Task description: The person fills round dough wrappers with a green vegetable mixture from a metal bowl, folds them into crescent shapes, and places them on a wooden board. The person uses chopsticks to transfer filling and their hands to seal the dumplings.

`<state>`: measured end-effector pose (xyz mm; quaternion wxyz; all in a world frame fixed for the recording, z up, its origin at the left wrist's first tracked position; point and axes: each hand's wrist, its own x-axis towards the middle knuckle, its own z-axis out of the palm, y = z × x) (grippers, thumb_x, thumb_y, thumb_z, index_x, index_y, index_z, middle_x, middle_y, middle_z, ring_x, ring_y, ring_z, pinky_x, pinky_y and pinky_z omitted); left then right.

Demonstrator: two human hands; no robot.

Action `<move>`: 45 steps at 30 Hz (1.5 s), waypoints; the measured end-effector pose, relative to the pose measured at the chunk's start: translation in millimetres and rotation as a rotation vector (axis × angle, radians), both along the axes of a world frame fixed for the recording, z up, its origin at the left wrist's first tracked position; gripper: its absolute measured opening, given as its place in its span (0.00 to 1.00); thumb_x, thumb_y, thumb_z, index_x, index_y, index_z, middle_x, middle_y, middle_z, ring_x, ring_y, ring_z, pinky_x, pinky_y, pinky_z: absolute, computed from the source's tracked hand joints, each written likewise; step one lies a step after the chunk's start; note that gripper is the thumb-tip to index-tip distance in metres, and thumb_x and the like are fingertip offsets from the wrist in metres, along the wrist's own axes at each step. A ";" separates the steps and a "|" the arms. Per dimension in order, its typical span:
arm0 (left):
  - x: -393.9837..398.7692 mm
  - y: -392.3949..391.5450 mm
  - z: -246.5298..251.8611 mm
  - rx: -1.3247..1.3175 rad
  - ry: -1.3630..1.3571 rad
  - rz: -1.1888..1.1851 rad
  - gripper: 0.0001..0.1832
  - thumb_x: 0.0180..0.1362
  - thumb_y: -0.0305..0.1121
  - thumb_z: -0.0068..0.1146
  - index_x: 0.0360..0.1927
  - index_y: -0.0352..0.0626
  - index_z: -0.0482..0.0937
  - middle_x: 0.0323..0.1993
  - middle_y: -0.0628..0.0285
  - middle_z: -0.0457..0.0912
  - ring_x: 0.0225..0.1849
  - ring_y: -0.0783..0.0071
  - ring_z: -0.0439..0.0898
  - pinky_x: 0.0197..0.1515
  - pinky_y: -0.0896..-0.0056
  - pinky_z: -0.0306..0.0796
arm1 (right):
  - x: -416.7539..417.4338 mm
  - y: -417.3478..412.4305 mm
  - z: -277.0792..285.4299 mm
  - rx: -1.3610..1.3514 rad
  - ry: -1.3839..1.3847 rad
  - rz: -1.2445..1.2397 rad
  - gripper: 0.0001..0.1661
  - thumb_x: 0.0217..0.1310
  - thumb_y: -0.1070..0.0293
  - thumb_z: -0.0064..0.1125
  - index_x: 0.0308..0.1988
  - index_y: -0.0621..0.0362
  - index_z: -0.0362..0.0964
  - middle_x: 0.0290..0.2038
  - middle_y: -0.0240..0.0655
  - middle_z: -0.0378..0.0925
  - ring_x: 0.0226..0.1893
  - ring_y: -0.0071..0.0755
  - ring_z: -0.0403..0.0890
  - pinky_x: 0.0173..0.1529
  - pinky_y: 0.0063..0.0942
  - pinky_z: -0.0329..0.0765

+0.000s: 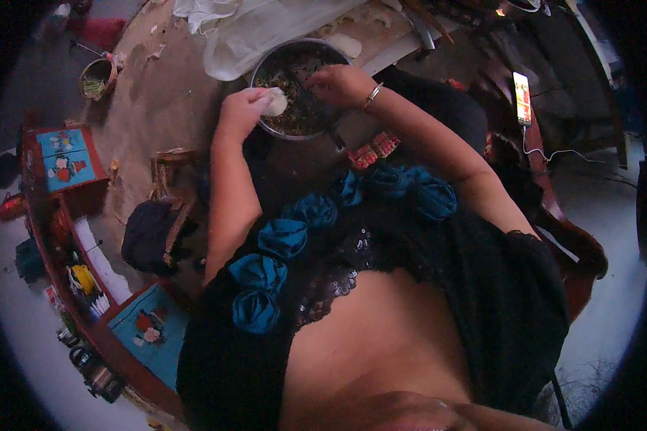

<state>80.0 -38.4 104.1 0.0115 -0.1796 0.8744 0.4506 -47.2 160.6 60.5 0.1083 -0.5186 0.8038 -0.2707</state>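
My left hand (242, 111) pinches a round, pale dough wrapper (276, 103) over the near left side of a metal basin (296, 138). Inside the basin is a chopped filling (296, 117) with green and brown bits. My right hand (341, 85), a bracelet at its wrist, reaches over the basin's right side with fingers bent down. Blur and shadow hide whether those fingers hold anything. Just beyond the basin, a flat pale dough piece (346, 45) lies at the edge of a board (393, 51). Small curved dough pieces (378, 21) rest farther back on it.
White sheeting (259, 32) spreads behind the basin. A lit phone (523, 99) with a white cable is at right. On the left are a wicker basket (84, 81), a dark-covered seat (148, 237) and a red-brown cabinet (86, 196) with blue painted panels.
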 end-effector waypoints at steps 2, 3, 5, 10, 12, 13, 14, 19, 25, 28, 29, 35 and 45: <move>12.2 -16.8 -6.0 -0.013 0.000 0.041 0.13 0.51 0.34 0.55 0.37 0.36 0.79 0.31 0.60 0.81 0.32 0.76 0.77 0.38 0.74 0.70 | 6.2 2.7 -11.8 0.026 0.064 0.092 0.18 0.45 0.69 0.53 0.40 0.43 0.74 0.31 0.37 0.73 0.36 0.43 0.74 0.42 0.38 0.73; 15.4 -24.1 -13.2 0.014 -0.020 0.100 0.13 0.52 0.35 0.54 0.36 0.36 0.78 0.29 0.62 0.81 0.30 0.78 0.76 0.37 0.75 0.69 | 8.1 3.7 -16.1 -0.013 0.144 0.164 0.18 0.43 0.70 0.53 0.40 0.42 0.74 0.32 0.36 0.72 0.37 0.43 0.73 0.42 0.37 0.72; 19.4 -27.6 -20.0 0.086 -0.014 0.093 0.13 0.53 0.35 0.54 0.35 0.36 0.78 0.28 0.63 0.80 0.29 0.79 0.76 0.36 0.75 0.69 | 9.8 3.3 -19.6 -0.014 0.235 0.256 0.20 0.41 0.70 0.54 0.40 0.41 0.75 0.33 0.36 0.71 0.38 0.43 0.72 0.44 0.36 0.72; 26.5 -23.9 -12.8 0.120 -0.055 0.099 0.12 0.54 0.36 0.52 0.35 0.36 0.78 0.27 0.64 0.79 0.28 0.79 0.75 0.34 0.76 0.69 | 16.1 -8.3 8.1 0.149 0.320 0.370 0.21 0.36 0.70 0.57 0.38 0.43 0.75 0.36 0.36 0.71 0.40 0.44 0.71 0.45 0.36 0.71; 26.3 -32.3 -21.6 0.166 -0.084 0.091 0.12 0.55 0.36 0.52 0.35 0.37 0.78 0.27 0.64 0.79 0.28 0.79 0.75 0.33 0.76 0.68 | 12.3 -11.6 0.4 -0.068 0.340 0.311 0.19 0.35 0.72 0.59 0.36 0.47 0.74 0.36 0.35 0.71 0.40 0.43 0.72 0.44 0.35 0.72; 27.5 -35.6 -25.8 0.153 -0.088 0.111 0.13 0.55 0.36 0.51 0.36 0.37 0.77 0.27 0.63 0.79 0.28 0.78 0.75 0.33 0.75 0.68 | 10.0 -12.7 -2.9 -0.176 0.349 0.280 0.19 0.35 0.73 0.60 0.35 0.49 0.74 0.37 0.35 0.72 0.40 0.43 0.72 0.43 0.34 0.72; 30.0 -36.7 -26.1 0.141 -0.094 0.137 0.13 0.55 0.36 0.51 0.36 0.37 0.77 0.28 0.63 0.79 0.28 0.78 0.75 0.32 0.75 0.69 | 9.0 -12.9 -0.9 -0.242 0.239 0.219 0.16 0.39 0.70 0.59 0.36 0.49 0.74 0.36 0.36 0.71 0.40 0.43 0.72 0.43 0.35 0.72; 37.5 -36.8 -19.7 0.158 -0.179 0.239 0.13 0.56 0.37 0.49 0.38 0.38 0.76 0.31 0.62 0.79 0.30 0.76 0.75 0.32 0.73 0.69 | 0.9 -0.1 5.3 -0.373 -0.353 -0.193 0.11 0.51 0.63 0.56 0.37 0.53 0.74 0.32 0.40 0.75 0.34 0.41 0.76 0.37 0.35 0.73; 40.9 -40.2 -33.1 0.261 -0.153 0.284 0.13 0.55 0.36 0.49 0.39 0.39 0.76 0.31 0.62 0.79 0.30 0.75 0.75 0.32 0.72 0.70 | -5.5 6.6 11.6 -0.319 -0.799 -0.493 0.14 0.58 0.62 0.51 0.37 0.60 0.75 0.29 0.31 0.77 0.26 0.19 0.76 0.31 0.18 0.73; 39.8 -41.7 -40.0 0.207 -0.131 0.257 0.13 0.55 0.36 0.49 0.38 0.39 0.76 0.31 0.62 0.79 0.30 0.75 0.75 0.32 0.73 0.69 | -10.5 8.8 8.8 -0.379 -0.841 -0.487 0.15 0.58 0.60 0.52 0.36 0.60 0.76 0.28 0.31 0.77 0.27 0.19 0.76 0.31 0.18 0.73; 38.2 -38.7 -37.3 0.165 -0.126 0.248 0.13 0.55 0.36 0.49 0.38 0.39 0.76 0.30 0.62 0.79 0.30 0.75 0.75 0.32 0.72 0.69 | -11.5 7.2 6.2 -0.405 -0.850 -0.492 0.15 0.58 0.59 0.52 0.36 0.60 0.76 0.28 0.31 0.77 0.27 0.20 0.76 0.31 0.18 0.73; 35.8 -31.8 -32.2 0.110 -0.108 0.230 0.12 0.54 0.36 0.49 0.36 0.39 0.77 0.30 0.60 0.79 0.30 0.74 0.76 0.33 0.71 0.69 | -7.2 -2.1 3.6 -0.414 -0.821 -0.552 0.15 0.55 0.58 0.54 0.33 0.59 0.77 0.27 0.31 0.77 0.24 0.23 0.76 0.30 0.22 0.74; 30.9 -24.1 -26.4 0.038 -0.137 0.275 0.12 0.53 0.37 0.52 0.35 0.38 0.78 0.28 0.59 0.80 0.27 0.73 0.77 0.30 0.72 0.70 | 0.2 -10.8 4.4 -0.363 -1.034 -0.463 0.10 0.56 0.68 0.54 0.36 0.64 0.73 0.35 0.37 0.77 0.29 0.30 0.79 0.33 0.23 0.77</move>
